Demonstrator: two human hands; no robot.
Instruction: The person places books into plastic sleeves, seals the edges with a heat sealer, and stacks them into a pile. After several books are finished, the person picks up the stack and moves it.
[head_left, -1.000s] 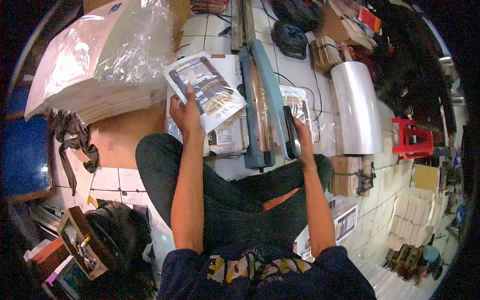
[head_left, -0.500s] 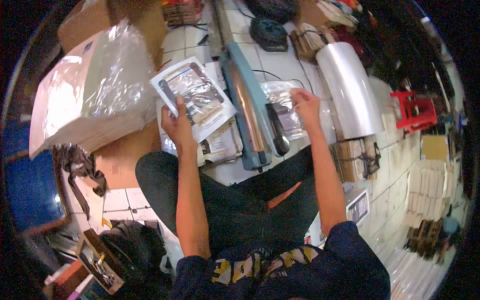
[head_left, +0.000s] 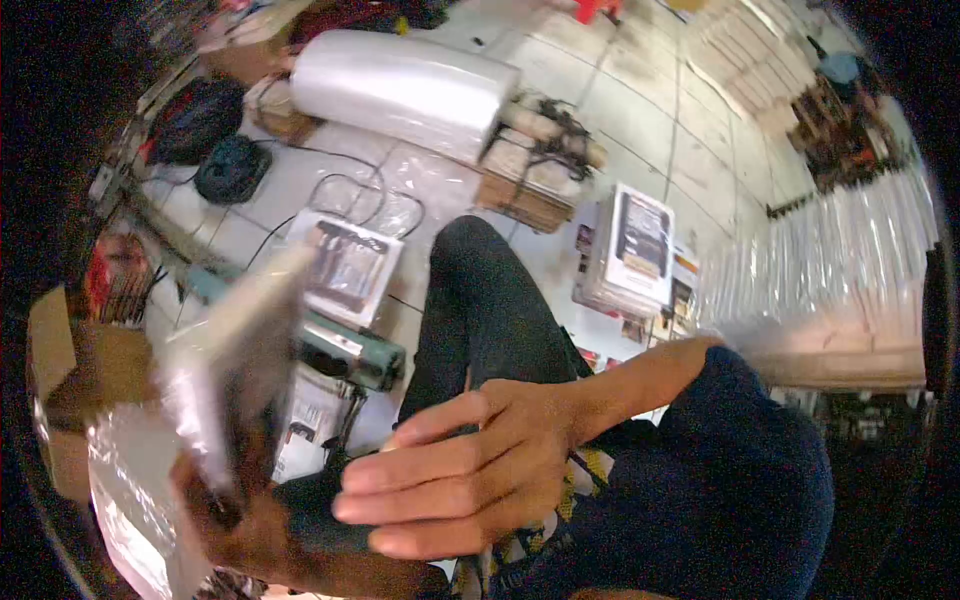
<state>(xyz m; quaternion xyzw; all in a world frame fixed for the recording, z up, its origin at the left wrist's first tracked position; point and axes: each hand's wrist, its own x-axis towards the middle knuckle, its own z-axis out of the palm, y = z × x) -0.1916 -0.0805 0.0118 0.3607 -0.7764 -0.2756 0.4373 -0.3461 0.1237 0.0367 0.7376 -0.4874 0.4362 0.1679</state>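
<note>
While your left hand [head_left: 240, 530] grips the near end of a blurred plastic-wrapped packet [head_left: 235, 370] – long axis slanting away – your right hand [head_left: 495, 470] lies rightward, fingers extended, visibly holding nothing.

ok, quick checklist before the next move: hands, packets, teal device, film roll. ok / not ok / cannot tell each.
1. Left hand gripping a pale, flat plastic packet: ok
2. Pale packet's open edge or seal: cannot tell, motion blur
3. Right hand confirmed empty: cannot tell, palm side hidden
4. Long teal bar-shaped device fully in view: not ok, pale packet covers part
5. Silvery cylindrical film roll away from both hands: ok
</note>
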